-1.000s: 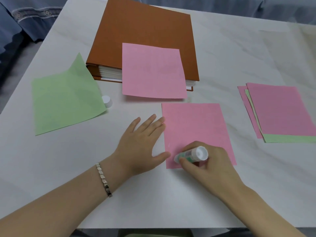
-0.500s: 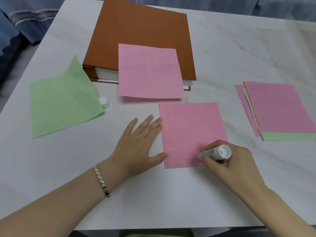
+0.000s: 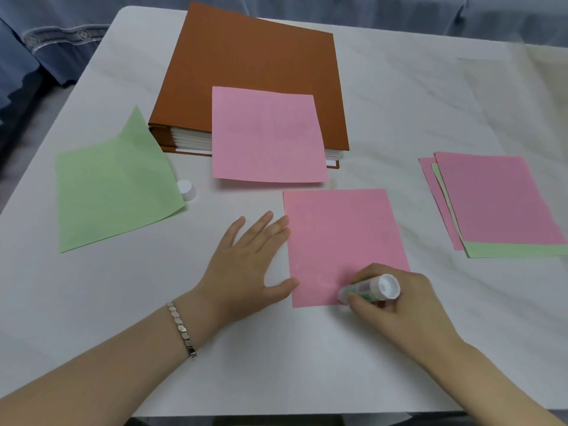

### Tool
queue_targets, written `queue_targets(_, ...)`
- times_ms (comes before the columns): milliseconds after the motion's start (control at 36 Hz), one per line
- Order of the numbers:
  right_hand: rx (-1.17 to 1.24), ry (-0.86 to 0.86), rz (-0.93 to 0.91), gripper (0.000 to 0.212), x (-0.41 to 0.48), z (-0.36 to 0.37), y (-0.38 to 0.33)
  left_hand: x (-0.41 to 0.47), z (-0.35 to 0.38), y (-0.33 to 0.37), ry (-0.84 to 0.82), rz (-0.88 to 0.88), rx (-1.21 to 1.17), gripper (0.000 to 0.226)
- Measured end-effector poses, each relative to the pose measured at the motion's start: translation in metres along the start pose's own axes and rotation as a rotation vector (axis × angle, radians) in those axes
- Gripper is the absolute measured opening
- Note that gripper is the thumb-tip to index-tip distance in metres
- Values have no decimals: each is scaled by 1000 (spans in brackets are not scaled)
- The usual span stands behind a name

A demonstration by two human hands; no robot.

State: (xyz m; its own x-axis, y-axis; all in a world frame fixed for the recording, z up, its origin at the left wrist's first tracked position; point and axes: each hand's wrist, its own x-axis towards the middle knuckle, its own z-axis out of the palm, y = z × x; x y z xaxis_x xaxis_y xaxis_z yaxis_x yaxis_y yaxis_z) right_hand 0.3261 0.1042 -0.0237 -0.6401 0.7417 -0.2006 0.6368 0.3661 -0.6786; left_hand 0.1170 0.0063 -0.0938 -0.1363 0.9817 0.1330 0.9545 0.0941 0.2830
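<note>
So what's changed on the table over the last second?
The right hand, gripping the glue stick, slid it rightward along the near edge of the pink sheet, then partway back left. Nothing was picked up or let go. The left hand stayed flat at the sheet's left edge. The binder, cap and green sheet did not move.

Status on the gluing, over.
Right hand grips glue stick, tip at near edge of pink sheet. Left hand flat, touching its left edge. Nothing in the way; cap by green paper.
</note>
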Motion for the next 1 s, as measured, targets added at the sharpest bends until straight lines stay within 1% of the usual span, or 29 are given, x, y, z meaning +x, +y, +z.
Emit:
queue_targets(83, 54, 46, 13, 4, 0, -11, 5, 0, 1, 0, 7, -1, 1, 72)
queue_targets(167, 204, 253, 34, 14, 7, -22, 4, 0, 1, 1, 20, 1, -2, 70)
queue_targets(194, 219, 304, 37, 13, 10, -26, 5, 0, 0, 1, 24, 6, 2, 68)
queue_targets(250, 256, 340, 40, 16, 19, -31, 4, 3, -1, 1, 40, 27, 5, 64)
queue_targets(333, 436, 294, 54, 23, 29, -37, 1, 6, -2, -1, 84, 39, -29, 52)
queue_targets(417, 611, 174, 74, 25, 37, -40, -2, 9, -1, -1, 115, 37, -45, 43)
queue_targets(472, 782, 123, 105, 16, 41, -39, -5, 11, 0, -1, 135, 34, -67, 38)
queue_targets(500, 861, 133, 119, 10, 44, -38, -5, 12, 0, -2, 147, 34, -81, 36)
queue_targets(528, 904, 162, 135, 13, 47, -37, -5, 13, 1, -3, 157, 36, -92, 34)
queue_targets(583, 897, 219, 158, 24, 53, -35, -3, 16, 1, -5, 167, 45, -101, 30)
queue_targets(667, 864, 276, 163, 21, 67, -35, 0, 21, 1, -8, 175, 64, -120, 26)
queue_targets(722, 860, 344, 158, 25, 81, -38, 1, 23, 2, -10, 186, 69, -132, 24)
queue_targets(806, 781, 457, 69, 37, 103, -47, -2, 22, 3, -10, 207, 61, -147, 25)
queue_targets(889, 700, 494, -14, 47, 127, -53, -4, 21, 4, -9, 223, 58, -160, 25)
queue_targets(1000, 637, 507, -40, 37, 154, -45, -3, 21, 4, -10, 227, 65, -165, 25)
